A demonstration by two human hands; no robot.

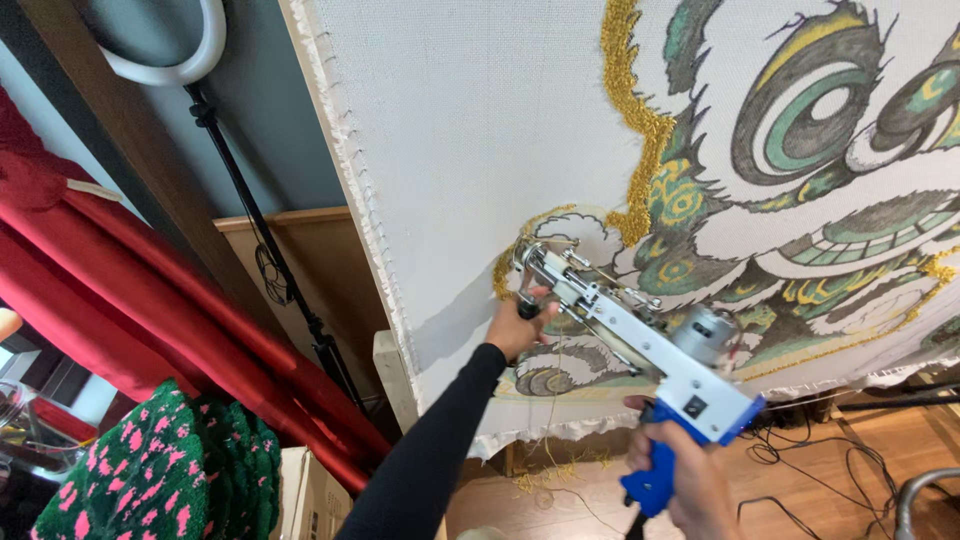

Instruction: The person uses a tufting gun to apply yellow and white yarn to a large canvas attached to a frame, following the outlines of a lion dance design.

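At the stretched tufting cloth (480,140) | left hand (520,325) grips front handle of tufting gun (630,335), right hand (690,480) clenches blue grip | step: tufting gold outline (635,120) | next: steady pressure along the drawn line.

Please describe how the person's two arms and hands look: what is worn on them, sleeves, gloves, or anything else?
The left hand is bare, with no glove, and the left arm wears a long, close-fitting black sleeve that ends at the wrist. The right hand is also bare; its arm is outside the picture, so no sleeve can be seen there. No ring, watch or bracelet shows on either hand.
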